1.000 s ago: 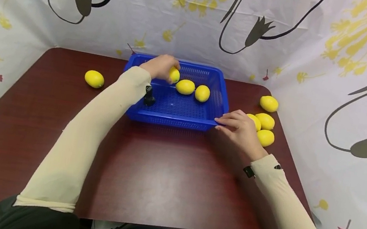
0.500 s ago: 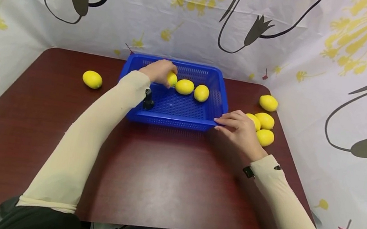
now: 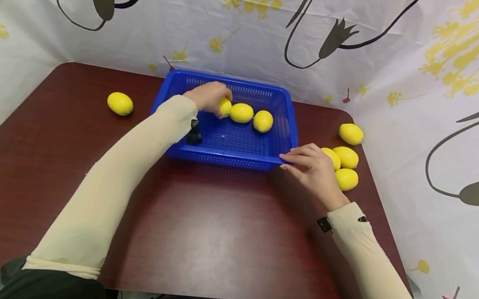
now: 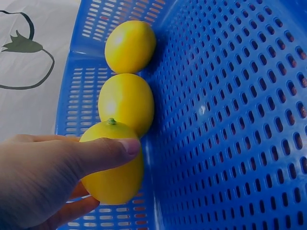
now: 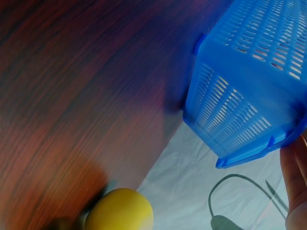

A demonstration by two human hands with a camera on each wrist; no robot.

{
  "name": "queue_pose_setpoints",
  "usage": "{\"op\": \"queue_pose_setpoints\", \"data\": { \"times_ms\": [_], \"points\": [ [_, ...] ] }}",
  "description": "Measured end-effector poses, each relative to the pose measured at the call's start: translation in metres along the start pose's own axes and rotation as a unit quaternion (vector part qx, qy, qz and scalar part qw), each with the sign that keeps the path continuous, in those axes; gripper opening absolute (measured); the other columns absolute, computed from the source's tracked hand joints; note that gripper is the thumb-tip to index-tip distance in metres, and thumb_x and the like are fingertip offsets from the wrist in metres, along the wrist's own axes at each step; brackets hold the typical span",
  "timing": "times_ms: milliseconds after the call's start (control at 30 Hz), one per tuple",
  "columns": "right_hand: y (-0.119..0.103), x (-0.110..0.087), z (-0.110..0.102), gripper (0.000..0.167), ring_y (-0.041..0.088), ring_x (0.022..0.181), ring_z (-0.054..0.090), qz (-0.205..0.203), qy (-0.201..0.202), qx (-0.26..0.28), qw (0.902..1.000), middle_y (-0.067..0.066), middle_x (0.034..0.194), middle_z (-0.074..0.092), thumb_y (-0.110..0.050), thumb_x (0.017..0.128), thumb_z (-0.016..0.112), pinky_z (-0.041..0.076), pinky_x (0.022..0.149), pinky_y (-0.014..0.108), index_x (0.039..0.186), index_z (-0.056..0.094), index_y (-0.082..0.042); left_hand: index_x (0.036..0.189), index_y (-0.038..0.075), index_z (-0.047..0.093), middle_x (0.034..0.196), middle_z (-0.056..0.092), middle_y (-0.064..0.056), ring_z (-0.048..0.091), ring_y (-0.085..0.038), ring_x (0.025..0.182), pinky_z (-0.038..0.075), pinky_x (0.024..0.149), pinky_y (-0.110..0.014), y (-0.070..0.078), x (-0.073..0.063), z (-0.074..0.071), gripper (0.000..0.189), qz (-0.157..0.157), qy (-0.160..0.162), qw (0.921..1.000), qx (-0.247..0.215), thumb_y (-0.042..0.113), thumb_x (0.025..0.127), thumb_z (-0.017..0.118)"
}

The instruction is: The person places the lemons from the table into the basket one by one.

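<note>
My left hand grips a lemon inside the blue plastic basket, with the thumb laid across the fruit. A second lemon sits right beside it, and a third lemon follows to the right; in the left wrist view the lemons form a row along the basket's wall. At the basket's front right corner my right hand holds the rim between thumb and fingers. The right wrist view shows only part of that hand, at the edge. Whether the gripped lemon touches the basket floor is hard to tell.
Several lemons lie on the dark wooden table just right of my right hand. One lone lemon lies to the left of the basket. A patterned white cloth closes off the back and sides.
My left hand has lowered slightly with its lemon, bringing it level with the other lemons in the basket. The right hand has stayed at the rim.
</note>
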State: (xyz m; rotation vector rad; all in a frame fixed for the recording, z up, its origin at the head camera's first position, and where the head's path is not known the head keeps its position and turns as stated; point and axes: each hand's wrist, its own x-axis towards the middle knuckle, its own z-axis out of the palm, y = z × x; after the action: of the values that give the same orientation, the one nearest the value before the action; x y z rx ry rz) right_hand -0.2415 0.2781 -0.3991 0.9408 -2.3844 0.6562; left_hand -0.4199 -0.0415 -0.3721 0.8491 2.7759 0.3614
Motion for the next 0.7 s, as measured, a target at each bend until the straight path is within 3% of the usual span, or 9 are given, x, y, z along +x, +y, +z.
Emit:
{"op": "queue_pose_setpoints", "data": {
  "times_ms": [700],
  "points": [
    [-0.0019,0.0006,-0.0004,0.032,0.022,0.094,0.064,0.005,0.000,-0.003,1.0000,0.006,0.096,0.077,-0.013,0.070,0.089,0.054,0.083,0.034,0.101,0.080,-0.014,0.135,0.005,0.058,0.136,0.059,-0.015,0.055,-0.030,0.121,0.048,0.104,-0.045,0.0084,-0.0012,0.0045,0.056,-0.001,-0.035,0.9994,0.006,0.018,0.084,0.079]
  ]
}}
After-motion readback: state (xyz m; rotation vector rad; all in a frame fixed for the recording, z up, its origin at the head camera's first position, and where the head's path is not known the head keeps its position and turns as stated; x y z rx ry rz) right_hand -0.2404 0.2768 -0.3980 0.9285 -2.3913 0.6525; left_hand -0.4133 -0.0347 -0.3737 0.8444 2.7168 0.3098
